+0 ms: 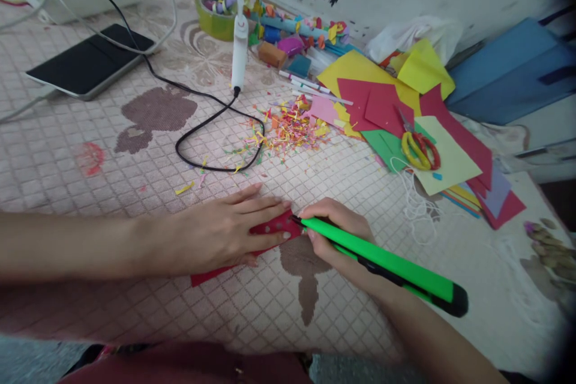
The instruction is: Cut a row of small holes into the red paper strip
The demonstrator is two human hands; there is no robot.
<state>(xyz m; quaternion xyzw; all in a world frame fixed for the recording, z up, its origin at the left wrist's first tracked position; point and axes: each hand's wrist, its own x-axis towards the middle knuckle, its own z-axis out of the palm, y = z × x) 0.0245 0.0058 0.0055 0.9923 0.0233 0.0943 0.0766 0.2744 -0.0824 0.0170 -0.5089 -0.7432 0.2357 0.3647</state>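
Note:
My left hand (225, 231) lies flat with fingers stretched, pressing a folded-looking strip of red paper (211, 276) to the tablecloth. Small pale spots, perhaps holes, show in the paper between those fingers. In my right hand (337, 228) is a long green and black utility knife (382, 252), gripped near its front end. Its dark tip touches or sits just over the paper's right end, close to my left fingertips. The knife's back end slants toward the lower right. Most of the paper is hidden under my left hand.
Beyond my hands lie paper scraps (294, 126), a looped black cord (180, 144) and a white corded device (240, 54). Coloured paper sheets (454, 138), scissors (420, 150) and white string (416, 204) spread rightward. A dark tablet-like device (92, 60) and tape roll (216, 24) sit farther back.

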